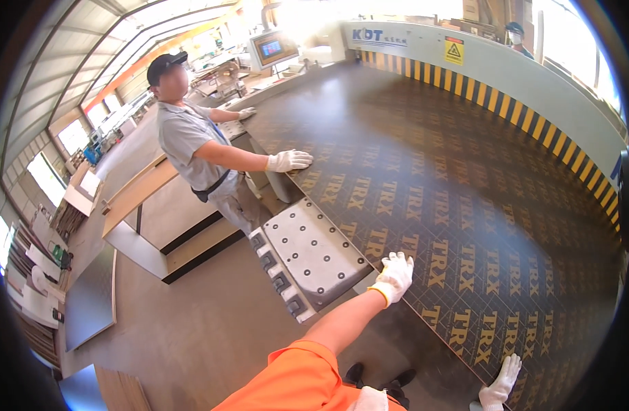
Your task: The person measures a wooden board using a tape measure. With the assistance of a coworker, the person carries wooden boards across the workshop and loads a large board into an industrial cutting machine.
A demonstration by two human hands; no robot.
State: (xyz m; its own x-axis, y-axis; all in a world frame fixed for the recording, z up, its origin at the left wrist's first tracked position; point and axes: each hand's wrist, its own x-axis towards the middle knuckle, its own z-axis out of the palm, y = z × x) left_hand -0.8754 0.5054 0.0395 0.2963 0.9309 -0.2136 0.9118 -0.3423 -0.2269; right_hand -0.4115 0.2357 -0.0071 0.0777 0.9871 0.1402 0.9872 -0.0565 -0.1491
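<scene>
A large dark panel (pixel 403 198) with a repeated yellow printed pattern lies flat in front of me. My left hand (pixel 395 277), in a white glove with a yellow cuff, rests on the panel's near edge, fingers extended. Further down that edge, at the lower right, my right hand (pixel 500 383) lies spread on the panel, also white-gloved; most of its arm is cut off by the frame. Neither hand holds anything. Beside my left forearm is a light metal support table (pixel 311 250) with round black inserts. Something white (pixel 369 399) shows at my waist, its kind unclear.
A co-worker (pixel 191 137) in grey stands beyond the support table, gloved hands on the panel. A machine beam (pixel 410 44) with yellow-black stripes spans the far side; a control screen (pixel 270 48) stands behind. Another person (pixel 516 34) is past the beam. Wooden frames (pixel 150 178) stand left.
</scene>
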